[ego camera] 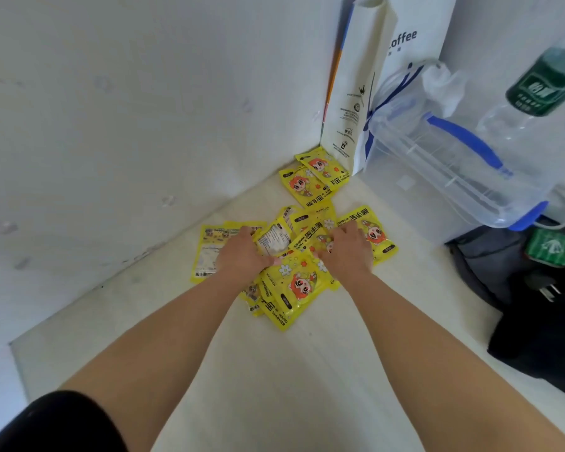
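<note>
White walls [111, 93], pale floor [274, 370]

1. A black short sleeve [56, 422] covers the left upper arm; the cloth is plain and matt, with a rounded hem.
2. Below that hem the left forearm [183, 324] is bare down to the wrist.
3. The right forearm [415, 321] is bare along all of its length that shows.
4. The left grip [242, 256] and the right grip [348, 256] are bare, ungloved hands with short thumbs in view.
</note>
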